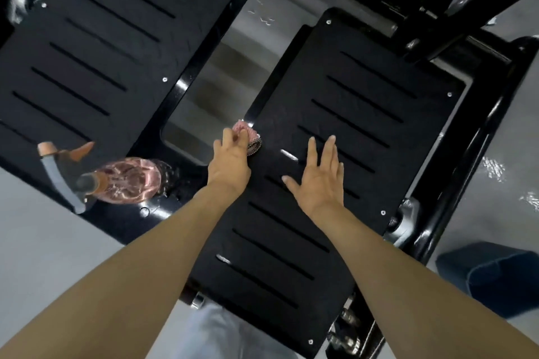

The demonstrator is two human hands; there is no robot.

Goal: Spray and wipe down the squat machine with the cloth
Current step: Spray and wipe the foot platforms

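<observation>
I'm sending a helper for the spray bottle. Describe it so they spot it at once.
Start at the left footplate of the two black slotted ones. At its near right corner sits the spray bottle. It alone is see-through, pink inside, with a grey trigger and orange nozzle.

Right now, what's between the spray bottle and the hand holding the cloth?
Only the machine's bare, glossy black frame, as the head view shows.

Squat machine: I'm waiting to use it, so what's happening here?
A person is wiping it down. Their left hand grips a bunched pink cloth at the inner edge of the right footplate, while the right hand is spread open over that plate. The pink spray bottle sits untouched on the frame by the left footplate.
</observation>
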